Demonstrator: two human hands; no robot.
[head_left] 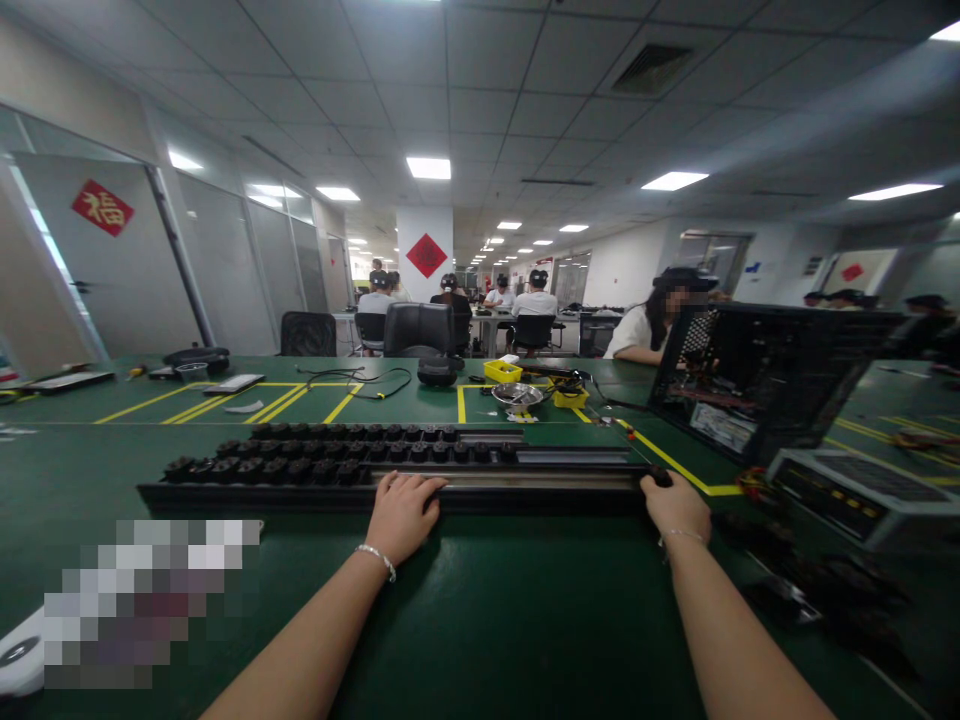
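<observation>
Across the green table lies a long black rail (517, 492), the nearest of several parallel tracks. Small black knob-like parts (274, 468) stand packed along the left portion of these tracks, while the right portion of the near one shows a bare channel. My left hand (403, 508) is curled over the rail's front edge near its middle, fingers reaching into the channel. At the rail's right end, my right hand (679, 508) pinches a small black part (660, 476). My palm hides most of that part, and whether it touches the channel I cannot tell.
On the right stand an open computer case (772, 370) and a power supply unit (862, 495), with dark parts (817, 590) nearer me. A metal bowl (517, 397) and yellow bin (502, 371) sit behind the tracks. A co-worker (649, 320) sits beyond the case.
</observation>
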